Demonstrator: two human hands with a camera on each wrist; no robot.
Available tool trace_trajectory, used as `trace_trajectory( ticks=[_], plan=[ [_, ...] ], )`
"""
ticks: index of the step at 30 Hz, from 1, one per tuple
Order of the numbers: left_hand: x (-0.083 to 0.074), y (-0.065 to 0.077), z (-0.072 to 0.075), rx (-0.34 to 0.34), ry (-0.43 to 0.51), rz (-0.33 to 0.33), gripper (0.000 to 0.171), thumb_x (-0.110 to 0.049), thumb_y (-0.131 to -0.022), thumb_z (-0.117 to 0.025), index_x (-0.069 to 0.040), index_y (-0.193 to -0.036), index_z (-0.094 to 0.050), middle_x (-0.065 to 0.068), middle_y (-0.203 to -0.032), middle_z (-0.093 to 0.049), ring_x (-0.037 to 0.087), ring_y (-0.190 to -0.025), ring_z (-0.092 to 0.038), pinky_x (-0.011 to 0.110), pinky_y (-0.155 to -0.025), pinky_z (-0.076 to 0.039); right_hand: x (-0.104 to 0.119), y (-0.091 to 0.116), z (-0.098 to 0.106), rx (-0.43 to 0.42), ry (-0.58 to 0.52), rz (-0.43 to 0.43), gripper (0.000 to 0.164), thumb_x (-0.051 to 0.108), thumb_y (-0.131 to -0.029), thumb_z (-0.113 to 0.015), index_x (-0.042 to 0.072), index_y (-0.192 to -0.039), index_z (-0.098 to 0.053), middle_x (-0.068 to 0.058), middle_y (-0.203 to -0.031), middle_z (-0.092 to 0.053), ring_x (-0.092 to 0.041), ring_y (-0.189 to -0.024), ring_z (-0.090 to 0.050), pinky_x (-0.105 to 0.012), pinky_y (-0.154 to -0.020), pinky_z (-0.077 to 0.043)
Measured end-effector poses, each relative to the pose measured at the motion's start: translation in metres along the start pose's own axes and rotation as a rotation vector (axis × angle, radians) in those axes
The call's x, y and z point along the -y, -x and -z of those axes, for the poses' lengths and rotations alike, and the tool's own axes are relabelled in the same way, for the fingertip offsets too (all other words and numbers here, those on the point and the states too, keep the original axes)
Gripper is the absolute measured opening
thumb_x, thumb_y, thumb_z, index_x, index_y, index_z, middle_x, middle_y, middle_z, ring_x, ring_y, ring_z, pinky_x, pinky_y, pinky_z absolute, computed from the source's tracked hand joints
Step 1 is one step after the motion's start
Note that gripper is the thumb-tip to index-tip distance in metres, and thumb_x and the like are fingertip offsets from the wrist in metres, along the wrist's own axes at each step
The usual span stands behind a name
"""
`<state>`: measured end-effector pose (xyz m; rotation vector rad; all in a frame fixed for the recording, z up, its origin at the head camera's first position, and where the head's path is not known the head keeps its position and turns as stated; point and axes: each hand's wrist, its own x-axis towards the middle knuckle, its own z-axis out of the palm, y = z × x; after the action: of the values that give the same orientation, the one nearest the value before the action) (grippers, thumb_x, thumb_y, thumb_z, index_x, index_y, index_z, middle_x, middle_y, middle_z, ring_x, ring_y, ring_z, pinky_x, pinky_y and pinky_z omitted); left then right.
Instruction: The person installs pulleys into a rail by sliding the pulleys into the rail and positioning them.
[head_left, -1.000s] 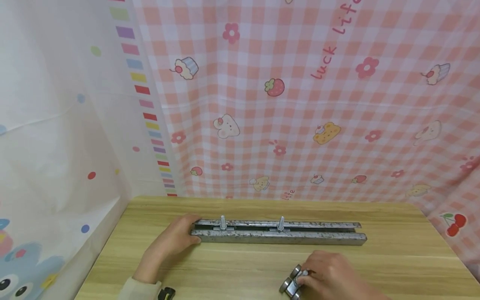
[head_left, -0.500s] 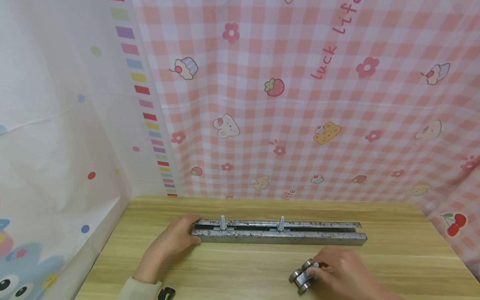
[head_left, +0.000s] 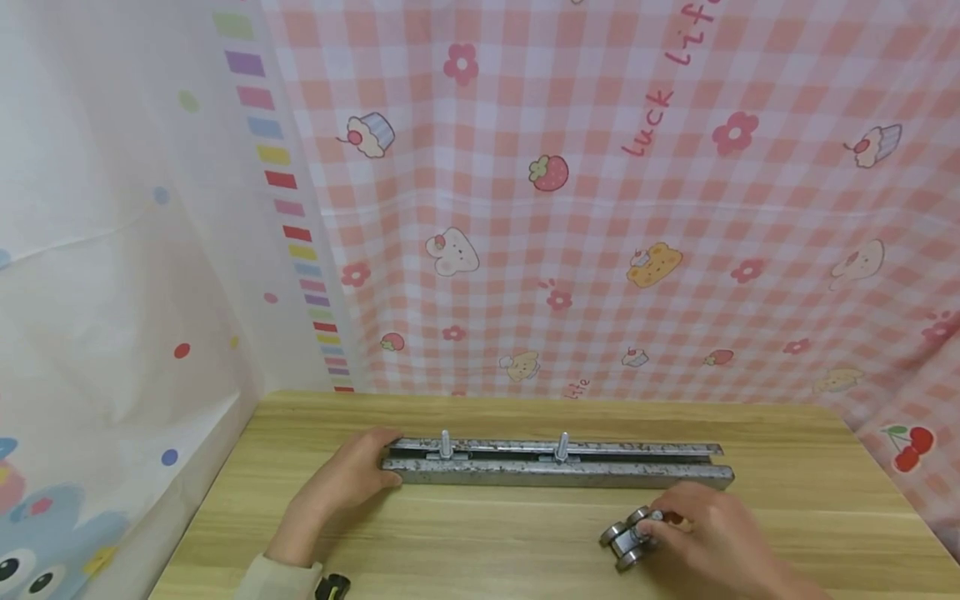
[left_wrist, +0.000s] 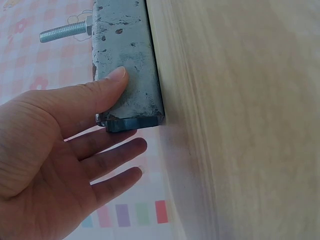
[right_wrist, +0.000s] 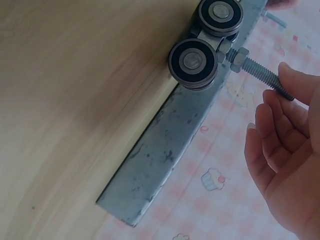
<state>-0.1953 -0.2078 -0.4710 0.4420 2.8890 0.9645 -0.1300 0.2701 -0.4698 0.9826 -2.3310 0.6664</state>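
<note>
A grey C-shaped metal rail (head_left: 570, 476) lies lengthwise on the table, its open slot facing up. Two roller-trolley bolts (head_left: 562, 447) stand upright out of the slot. My left hand (head_left: 348, 475) grips the rail's left end; in the left wrist view the thumb (left_wrist: 112, 87) presses its front face, and the index finger is hidden behind. My right hand (head_left: 708, 527) pinches the threaded bolt (right_wrist: 262, 74) of a loose roller trolley (head_left: 628, 537), between thumb and fingers. Its wheels (right_wrist: 192, 61) point left, in front of the rail near its right end, apart from the slot.
The wood-grain table (head_left: 465, 542) runs beneath everything. A pink checked cloth (head_left: 487, 208) hangs behind it, and a white dotted cloth (head_left: 150, 275) at the left. A black wristband (head_left: 333, 587) shows at the left sleeve (head_left: 281, 578).
My right hand has carried the roller trolley to the right and farther from me, toward the rail's right end. The left hand and the rail have stayed in place.
</note>
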Motion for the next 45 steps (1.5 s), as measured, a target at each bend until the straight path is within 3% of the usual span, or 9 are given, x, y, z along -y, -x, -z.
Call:
trace_trajectory(
  ticks=[12, 20, 28, 35, 45],
  plan=[
    [0.000, -0.001, 0.000, -0.001, -0.008, -0.007, 0.055, 0.001, -0.079, -0.088, 0.003, -0.130, -0.068, 0.019, -0.130, -0.069, 0.038, -0.124, -0.063, 0.054, -0.107, -0.051, -0.012, 0.008, 0.011, 0.012, 0.048, -0.070, 0.030, 0.016, -0.069, -0.096, 0.028, -0.084, -0.072, 0.022, -0.081, -0.064, 0.007, -0.070, -0.054, -0.010, -0.056, -0.045],
    [0.000, 0.000, 0.000, -0.004, -0.002, -0.012, 0.055, 0.001, -0.079, -0.088, 0.004, -0.131, -0.067, 0.019, -0.129, -0.069, 0.038, -0.123, -0.063, 0.055, -0.108, -0.051, -0.017, 0.012, 0.019, -0.018, 0.058, -0.074, 0.029, 0.016, -0.069, -0.096, 0.025, -0.084, -0.074, 0.021, -0.079, -0.065, 0.007, -0.068, -0.054, -0.011, -0.055, -0.045],
    [0.001, 0.000, -0.001, -0.005, -0.009, -0.010, 0.056, 0.000, -0.078, -0.088, 0.004, -0.131, -0.068, 0.019, -0.128, -0.069, 0.038, -0.122, -0.064, 0.055, -0.108, -0.051, -0.017, 0.016, 0.028, -0.002, 0.113, -0.160, 0.035, 0.007, -0.063, -0.096, 0.028, -0.081, -0.074, 0.026, -0.078, -0.061, 0.009, -0.067, -0.052, -0.009, -0.056, -0.044],
    [0.001, -0.001, -0.001, -0.005, -0.012, -0.007, 0.056, 0.000, -0.079, -0.088, 0.003, -0.131, -0.068, 0.018, -0.128, -0.069, 0.038, -0.122, -0.064, 0.055, -0.107, -0.051, -0.022, 0.020, 0.034, -0.019, 0.133, -0.178, 0.036, 0.006, -0.061, -0.097, 0.027, -0.080, -0.074, 0.024, -0.077, -0.062, 0.009, -0.066, -0.052, -0.009, -0.053, -0.043],
    [0.000, 0.000, 0.000, -0.003, -0.007, -0.008, 0.057, 0.001, -0.079, -0.088, 0.004, -0.131, -0.067, 0.019, -0.129, -0.069, 0.039, -0.123, -0.063, 0.056, -0.108, -0.050, -0.029, 0.028, 0.045, 0.010, 0.155, -0.279, 0.035, 0.006, -0.064, -0.096, 0.028, -0.079, -0.074, 0.024, -0.077, -0.063, 0.009, -0.065, -0.050, -0.010, -0.051, -0.040]
  ],
)
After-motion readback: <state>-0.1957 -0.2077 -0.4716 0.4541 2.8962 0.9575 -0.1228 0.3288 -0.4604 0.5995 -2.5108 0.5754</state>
